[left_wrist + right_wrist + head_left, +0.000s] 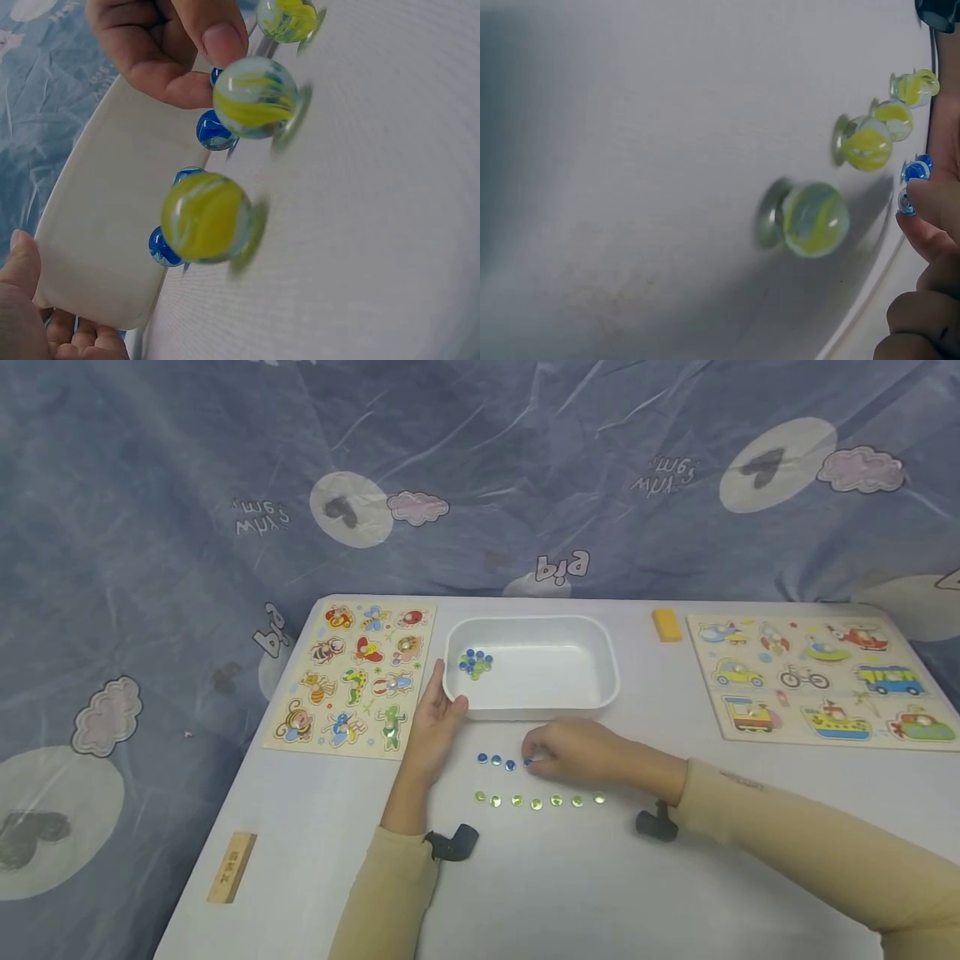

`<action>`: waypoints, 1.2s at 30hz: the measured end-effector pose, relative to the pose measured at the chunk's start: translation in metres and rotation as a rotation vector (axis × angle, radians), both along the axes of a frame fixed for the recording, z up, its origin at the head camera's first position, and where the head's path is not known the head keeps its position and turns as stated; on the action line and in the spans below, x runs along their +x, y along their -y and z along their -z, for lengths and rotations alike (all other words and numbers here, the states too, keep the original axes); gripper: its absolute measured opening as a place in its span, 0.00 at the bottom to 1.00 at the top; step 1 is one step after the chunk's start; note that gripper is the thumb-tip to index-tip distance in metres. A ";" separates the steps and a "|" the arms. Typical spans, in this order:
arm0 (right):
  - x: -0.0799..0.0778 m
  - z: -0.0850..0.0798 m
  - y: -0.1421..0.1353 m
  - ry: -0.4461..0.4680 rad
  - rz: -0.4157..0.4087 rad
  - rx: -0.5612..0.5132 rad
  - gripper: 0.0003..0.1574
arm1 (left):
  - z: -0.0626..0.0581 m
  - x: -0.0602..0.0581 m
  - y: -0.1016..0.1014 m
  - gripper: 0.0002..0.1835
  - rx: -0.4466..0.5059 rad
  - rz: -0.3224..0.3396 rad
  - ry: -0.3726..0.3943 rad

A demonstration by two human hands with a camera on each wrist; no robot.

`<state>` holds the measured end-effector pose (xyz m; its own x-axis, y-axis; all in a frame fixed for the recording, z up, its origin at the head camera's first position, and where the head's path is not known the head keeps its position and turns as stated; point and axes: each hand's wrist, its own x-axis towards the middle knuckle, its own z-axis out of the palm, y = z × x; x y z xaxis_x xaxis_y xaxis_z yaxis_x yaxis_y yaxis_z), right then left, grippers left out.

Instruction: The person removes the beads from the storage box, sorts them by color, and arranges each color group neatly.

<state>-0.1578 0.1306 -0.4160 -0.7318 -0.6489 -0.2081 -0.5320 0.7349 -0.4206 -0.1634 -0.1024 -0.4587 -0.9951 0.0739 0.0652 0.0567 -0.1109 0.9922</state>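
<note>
My left hand (431,739) grips the near left corner of a white plastic tray (532,714), thumb at the rim; its other fingers curl against the tray in the left wrist view. Between thumb and forefinger, my right hand (581,752) pinches a blue marble (528,762) close over the table, mostly covered by the fingers. Left of it, more blue marbles (496,760) lie in a row. Nearer me runs a row of several yellow-green marbles (536,804). A cluster of blue and green marbles (476,665) sits at the tray's left end.
A puzzle board with insects (367,650) lies left of the tray, and one with vehicles (813,677) at the right. Near that one sits a yellow block (666,625). A wooden block (232,867) lies by the table's left edge. Patterned blue cloth (480,477) hangs behind.
</note>
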 end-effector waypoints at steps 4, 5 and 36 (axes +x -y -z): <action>-0.003 0.002 0.004 0.026 -0.005 -0.004 0.08 | 0.000 0.000 0.000 0.39 0.001 0.004 -0.009; -0.003 0.002 0.005 0.028 -0.007 -0.007 0.08 | 0.000 0.000 0.000 0.39 -0.001 0.005 -0.008; -0.069 -0.027 -0.008 -0.145 0.128 -0.157 0.19 | 0.019 -0.009 0.001 0.38 -0.009 -0.013 -0.009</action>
<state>-0.2270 0.1390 -0.3885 -0.8251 -0.5650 0.0016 -0.5020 0.7317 -0.4610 -0.1721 -0.1038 -0.4779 -0.9954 0.0620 0.0732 0.0667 -0.1007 0.9927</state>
